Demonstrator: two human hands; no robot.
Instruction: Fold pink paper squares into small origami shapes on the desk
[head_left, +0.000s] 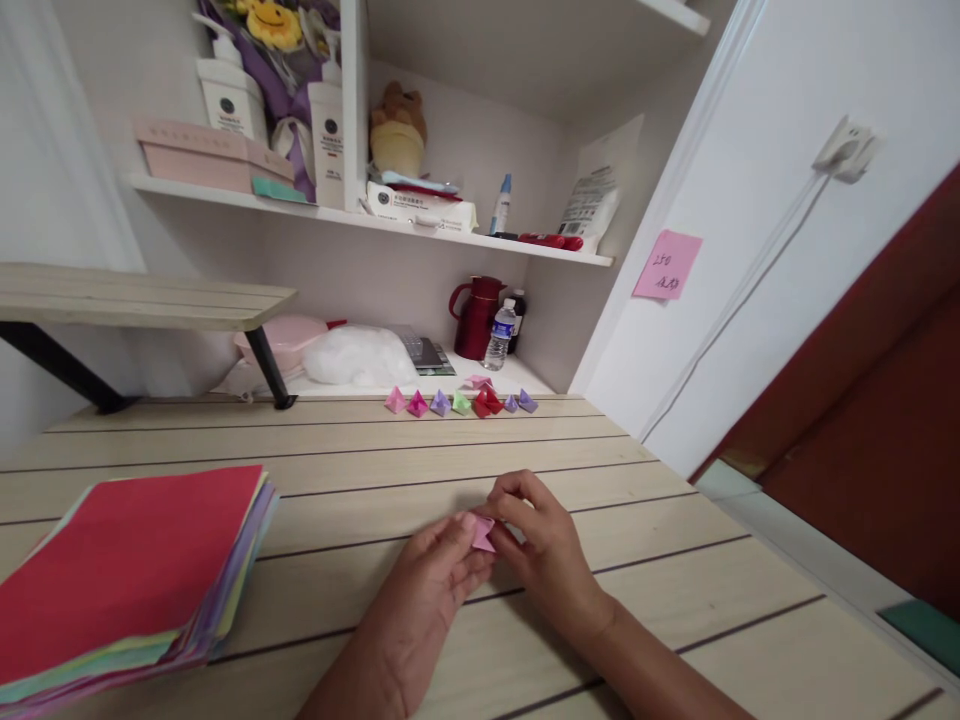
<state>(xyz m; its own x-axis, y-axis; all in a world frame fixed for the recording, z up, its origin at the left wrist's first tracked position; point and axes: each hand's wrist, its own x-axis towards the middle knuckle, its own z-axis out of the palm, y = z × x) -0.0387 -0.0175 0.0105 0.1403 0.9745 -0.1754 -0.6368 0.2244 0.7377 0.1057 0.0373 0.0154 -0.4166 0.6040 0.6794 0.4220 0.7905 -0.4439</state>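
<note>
Between my two hands is a small piece of folded pink paper (pixel 484 533), partly covered by fingers. My left hand (pixel 442 565) pinches its left side between thumb and fingers. On the other side, my right hand (pixel 536 530) has its fingers closed at the paper's right edge. Both hands are just above the wooden table (pixel 360 545). Beyond them, along the table's far edge, stands a row of several small folded paper boats, among them a red one (pixel 487 402), a green one (pixel 461 403) and a pink one (pixel 395 400).
A stack of coloured paper (pixel 135 570) with a red sheet on top lies at the left. Behind it stands a small raised shelf (pixel 142 295) on black legs. A dark red jug (pixel 478 315) and a water bottle (pixel 500 335) stand in the back cubby.
</note>
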